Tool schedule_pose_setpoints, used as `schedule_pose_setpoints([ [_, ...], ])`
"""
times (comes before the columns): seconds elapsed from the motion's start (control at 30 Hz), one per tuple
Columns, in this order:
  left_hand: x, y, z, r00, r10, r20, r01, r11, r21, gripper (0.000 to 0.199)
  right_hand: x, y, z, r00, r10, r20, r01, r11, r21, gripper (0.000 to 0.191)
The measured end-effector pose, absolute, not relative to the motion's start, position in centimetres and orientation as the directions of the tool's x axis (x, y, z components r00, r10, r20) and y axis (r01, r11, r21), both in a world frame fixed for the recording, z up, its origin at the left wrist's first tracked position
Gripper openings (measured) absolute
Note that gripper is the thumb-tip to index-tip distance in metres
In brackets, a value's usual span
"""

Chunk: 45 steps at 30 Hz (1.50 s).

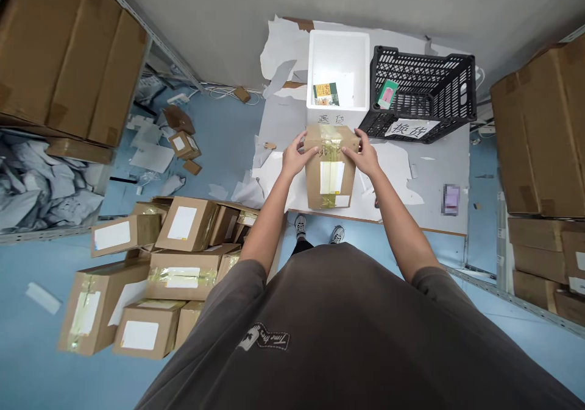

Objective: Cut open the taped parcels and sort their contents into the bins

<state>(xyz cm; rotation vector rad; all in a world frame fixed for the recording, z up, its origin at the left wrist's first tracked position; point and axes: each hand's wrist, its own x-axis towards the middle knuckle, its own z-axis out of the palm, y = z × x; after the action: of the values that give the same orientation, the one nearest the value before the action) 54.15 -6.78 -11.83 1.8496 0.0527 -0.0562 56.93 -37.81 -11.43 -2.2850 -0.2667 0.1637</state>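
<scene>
- Apparently stiff cardboard, a taped carton [314, 175] is held over the near side of the desk [441, 160], between the left hand [295, 156] and right hand [364, 156], thumbs and fingers pinching its far corners.
- Glossy tape [329, 149] may prove slippery; bare cardboard nearer the body from both hands should offer surer hold.
- Underside, contents, weight and some fingertips escape view; label [325, 180] print is illegible.

Arms [267, 224] stretched forward; left hand [295, 156], right hand [366, 155] near level, fingers bent, thumbs [312, 153] pointing inward.
</scene>
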Motion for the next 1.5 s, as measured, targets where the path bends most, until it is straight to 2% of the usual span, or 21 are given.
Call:
schedule_pose_setpoints([
  [0.1,56.3,-8.3,-13.8,0.992,0.053,-0.119,0.129,-0.283,0.95,0.093,60.0,-37.0,-14.9,0.978,0.198,-0.065,0.088,-0.675,-0.732,0.1],
  [0.2,57.7,-9.9,-16.1,0.988,-0.019,-0.151,0.143,-0.236,0.961,0.105,61.7,-36.0,-18.0,0.984,0.144,-0.108,0.012,-0.652,-0.758,0.101],
  [0.3,58.5,-10.7,-17.6,0.99,-0.059,-0.131,0.116,-0.212,0.97,0.11,61.9,-35.3,-19.1,0.987,0.102,-0.121,-0.026,-0.645,-0.764,0.104],
  [0.43,57.9,-10.1,-18.0,0.982,-0.077,-0.172,0.139,-0.321,0.937,0.104,60.2,-35.6,-18.2,0.976,0.161,-0.149,0.008,-0.703,-0.711,0.103],
  [0.53,55.2,-8.5,-17.8,0.964,-0.145,-0.222,0.151,-0.387,0.91,0.098,57.1,-37.3,-17.2,0.966,0.219,-0.14,0.046,-0.675,-0.736,0.095],
  [0.6,52.8,-7.6,-17.7,0.948,-0.215,-0.233,0.129,-0.407,0.904,0.107,54.2,-38.6,-16.9,0.959,0.239,-0.15,0.046,-0.657,-0.753,0.095],
  [0.73,48.3,-7.9,-17.8,0.892,-0.347,-0.29,0.118,-0.44,0.89,0.132,48.6,-39.6,-17.2,0.923,0.303,-0.238,0.002,-0.621,-0.784,0.108],
  [0.83,46.5,-9.5,-18.0,0.911,-0.293,-0.291,0.134,-0.455,0.881,0.125,46.4,-38.5,-17.7,0.927,0.284,-0.247,-0.027,-0.604,-0.797,0.107],
  [0.93,46.1,-10.3,-17.4,0.941,-0.208,-0.266,0.151,-0.443,0.883,0.111,46.1,-37.5,-17.2,0.951,0.23,-0.208,-0.019,-0.628,-0.778,0.097],
  [1.07,47.2,-9.5,-14.4,0.974,-0.129,-0.188,0.138,-0.324,0.936,0.101,48.1,-37.9,-14.0,0.976,0.193,-0.1,0.053,-0.656,-0.753,0.087],
  [1.13,48.7,-9.1,-12.3,0.988,-0.014,-0.152,0.141,-0.298,0.944,0.092,50.2,-38.3,-11.9,0.985,0.164,-0.056,0.07,-0.675,-0.734,0.089],
  [1.2,50.7,-9.1,-10.3,0.984,0.126,-0.126,0.162,-0.339,0.927,0.08,52.9,-38.3,-10.2,0.989,0.142,-0.04,0.072,-0.703,-0.708,0.094],
  [1.27,53.0,-9.4,-9.0,0.97,0.208,-0.123,0.2,-0.404,0.893,0.071,55.9,-37.7,-9.4,0.99,0.135,-0.037,0.076,-0.74,-0.669,0.096],
  [1.33,55.2,-9.9,-8.5,0.967,0.197,-0.162,0.236,-0.455,0.858,0.075,58.3,-36.5,-9.4,0.99,0.132,-0.043,0.077,-0.775,-0.627,0.098],
  [1.5,57.4,-10.5,-9.8,0.96,0.042,-0.276,0.263,-0.471,0.842,0.1,59.9,-33.4,-10.6,0.99,0.103,-0.095,0.025,-0.798,-0.602,0.094],
])
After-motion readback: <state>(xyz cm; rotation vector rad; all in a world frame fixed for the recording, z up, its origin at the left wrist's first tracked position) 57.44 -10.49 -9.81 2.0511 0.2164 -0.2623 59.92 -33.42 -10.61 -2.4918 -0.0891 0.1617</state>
